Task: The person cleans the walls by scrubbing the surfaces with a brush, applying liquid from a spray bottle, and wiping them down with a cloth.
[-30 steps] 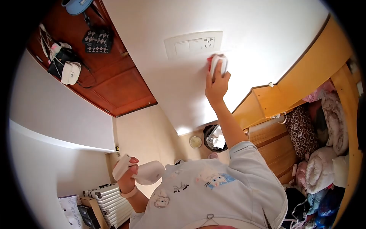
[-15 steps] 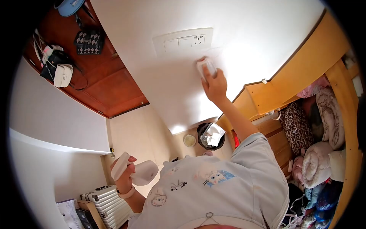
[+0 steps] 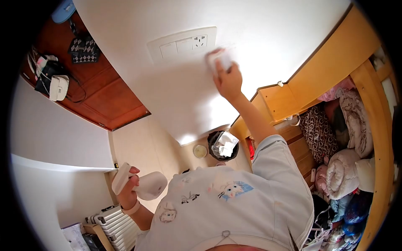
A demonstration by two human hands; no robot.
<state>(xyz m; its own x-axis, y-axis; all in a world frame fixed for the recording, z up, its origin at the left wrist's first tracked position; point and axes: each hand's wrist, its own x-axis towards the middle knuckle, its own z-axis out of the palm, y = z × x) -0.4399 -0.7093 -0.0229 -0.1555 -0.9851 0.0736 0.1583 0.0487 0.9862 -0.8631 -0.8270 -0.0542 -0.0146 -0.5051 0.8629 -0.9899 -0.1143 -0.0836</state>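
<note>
My left hand (image 3: 127,190) is wrapped round the neck of a white spray bottle (image 3: 151,185), held tilted at the lower left beside my shirt. Up at the white wall (image 3: 176,88), my right hand (image 3: 229,82) presses a white wiping pad (image 3: 226,58) against the surface. Motion smears the pad, so I cannot tell whether it is sponge or folded cloth. Just left of and above it is a wall panel (image 3: 184,45) with switches and a socket.
Below stand a black-lined trash bin (image 3: 214,154) with white paper and a small round container (image 3: 200,151). Bags hang on a red-brown door (image 3: 113,98) at left. A silver suitcase (image 3: 119,226) stands lower left. A wooden bunk frame (image 3: 368,96) with bedding (image 3: 345,173) fills the right.
My right hand has moved the pad slightly up the wall, closer to the panel's right end. The whole view has shifted a little. My left hand keeps its hold on the spray bottle.
</note>
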